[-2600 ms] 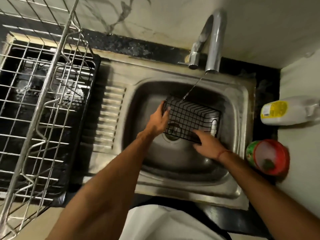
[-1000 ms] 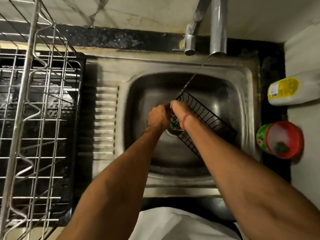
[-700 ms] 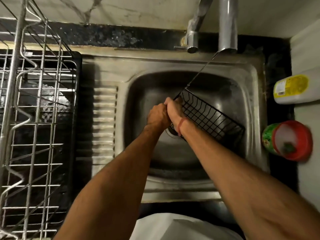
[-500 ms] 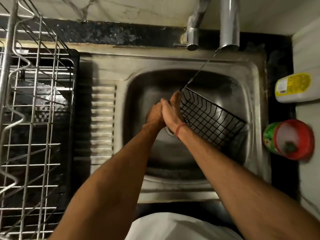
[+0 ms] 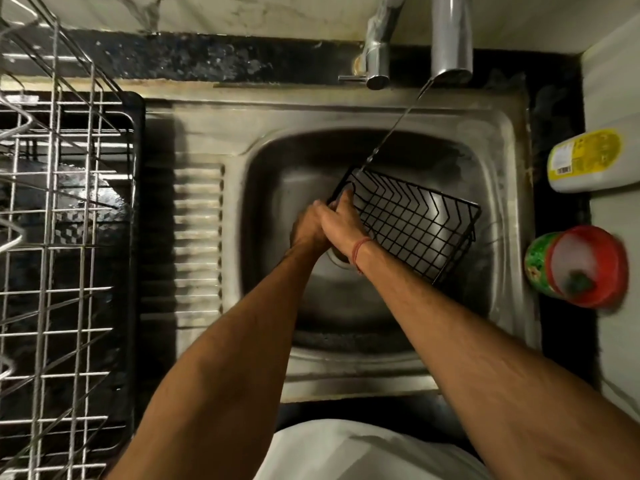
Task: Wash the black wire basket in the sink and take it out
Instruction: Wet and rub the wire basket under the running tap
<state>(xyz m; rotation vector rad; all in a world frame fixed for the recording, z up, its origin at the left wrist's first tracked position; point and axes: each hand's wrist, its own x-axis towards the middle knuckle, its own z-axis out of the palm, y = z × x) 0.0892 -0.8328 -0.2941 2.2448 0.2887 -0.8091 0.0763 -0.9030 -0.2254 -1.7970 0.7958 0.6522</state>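
**Basket tilted under the tap stream**

At far left, a silver wire dish rack (image 5: 59,237) over a black drip tray (image 5: 136,237). Next to it, the ribbed draining board of the stainless steel sink (image 5: 199,237). In the sink's basin, left hand (image 5: 306,225) tucked close against the right, fingers curled toward the near-left end of the rectangular black wire basket (image 5: 412,225); actual grip mostly hidden behind the right hand. Right hand (image 5: 341,223), a red thread around its wrist, wrapped over the basket's left rim, fingers hooked through the wires. Basket held inside the basin, tilted, open side facing up and toward the camera, far-right corner near the basin wall. Above, a chrome tap (image 5: 450,36) sending a thin stream of water (image 5: 394,126) slantwise down onto the basket's upper-left corner. At right on the pale counter, a white plastic bottle with a yellow label (image 5: 588,161) lying on its side, and nearer, a green tub with a red lid (image 5: 578,268).
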